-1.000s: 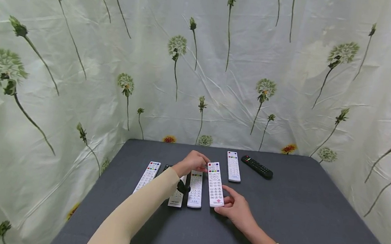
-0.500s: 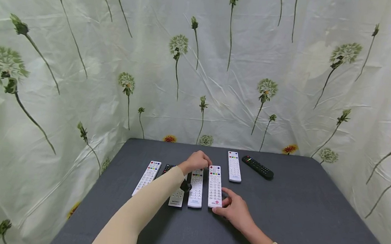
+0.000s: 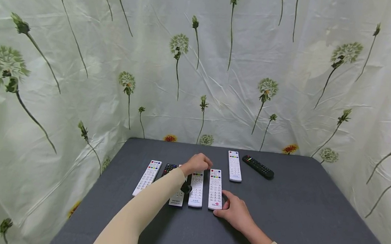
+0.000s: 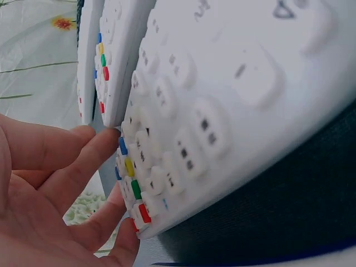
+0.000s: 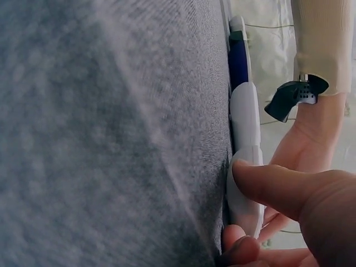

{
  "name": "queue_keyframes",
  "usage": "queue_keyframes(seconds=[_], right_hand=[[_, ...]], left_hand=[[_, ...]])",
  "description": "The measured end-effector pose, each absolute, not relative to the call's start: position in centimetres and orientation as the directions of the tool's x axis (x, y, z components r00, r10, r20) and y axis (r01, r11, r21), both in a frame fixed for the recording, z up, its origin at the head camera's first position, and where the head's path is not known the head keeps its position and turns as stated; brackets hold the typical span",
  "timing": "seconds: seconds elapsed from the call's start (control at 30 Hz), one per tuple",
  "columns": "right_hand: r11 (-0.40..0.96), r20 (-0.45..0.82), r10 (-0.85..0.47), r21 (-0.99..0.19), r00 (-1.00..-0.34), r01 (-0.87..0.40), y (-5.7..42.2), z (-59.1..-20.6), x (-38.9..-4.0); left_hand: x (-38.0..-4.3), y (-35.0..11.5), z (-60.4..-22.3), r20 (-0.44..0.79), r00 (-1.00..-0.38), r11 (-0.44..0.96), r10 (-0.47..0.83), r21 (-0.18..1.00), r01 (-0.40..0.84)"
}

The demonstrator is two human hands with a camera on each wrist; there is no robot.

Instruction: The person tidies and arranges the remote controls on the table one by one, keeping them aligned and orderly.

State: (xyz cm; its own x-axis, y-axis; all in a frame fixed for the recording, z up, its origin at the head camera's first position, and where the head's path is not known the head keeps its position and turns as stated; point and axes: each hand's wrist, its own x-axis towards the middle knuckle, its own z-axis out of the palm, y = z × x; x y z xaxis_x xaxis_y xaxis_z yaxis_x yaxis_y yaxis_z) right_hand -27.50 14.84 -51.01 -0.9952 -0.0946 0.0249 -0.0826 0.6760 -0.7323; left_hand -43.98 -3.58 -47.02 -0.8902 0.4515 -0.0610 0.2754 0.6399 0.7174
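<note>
A white remote control (image 3: 215, 189) with coloured buttons lies face up on the dark grey table (image 3: 295, 216), at the right end of a row. My right hand (image 3: 237, 215) holds it by its near end, thumb on the end in the right wrist view and fingers along its right side. At its far end is my left hand (image 3: 197, 164); in the left wrist view its fingertips touch the ends of this remote and a neighbouring one. That neighbour, another white remote (image 3: 196, 190), lies just left, partly behind the left hand.
Farther left are a white remote (image 3: 176, 201) and a black remote (image 3: 169, 169), both partly covered by the left arm, and a slanted white remote (image 3: 147, 178). At the back right lie a white remote (image 3: 235, 166) and a black remote (image 3: 258, 167). A flowered curtain (image 3: 239, 64) hangs behind.
The held remote has come down from a raised, tilted position to flat on the table, beside the row. Its far end has shifted slightly toward me, and the left fingers no longer grip it.
</note>
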Motion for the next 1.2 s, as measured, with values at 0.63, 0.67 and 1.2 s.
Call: queue_keyframes(seconds=[0.63, 0.67, 1.2], right_hand=[[0.664, 0.026, -0.169, -0.735, -0.985, -0.134, 14.78, -50.83, -27.68], [0.663, 0.021, -0.169, -0.737, -0.985, -0.129, 14.75, -50.82, -27.69], [0.655, -0.002, -0.184, -0.746, -0.983, -0.121, 15.05, -50.50, -27.55]], left_hand=[[-44.18, -4.51, -47.37, -0.056, -0.903, 0.617, 0.425, 0.748, 0.245], [-44.17, -4.51, -47.36, -0.056, -0.904, 0.617, 0.424, 0.749, 0.243], [-44.22, -4.35, -47.53, -0.052, -0.894, 0.577, 0.446, 0.780, 0.242]])
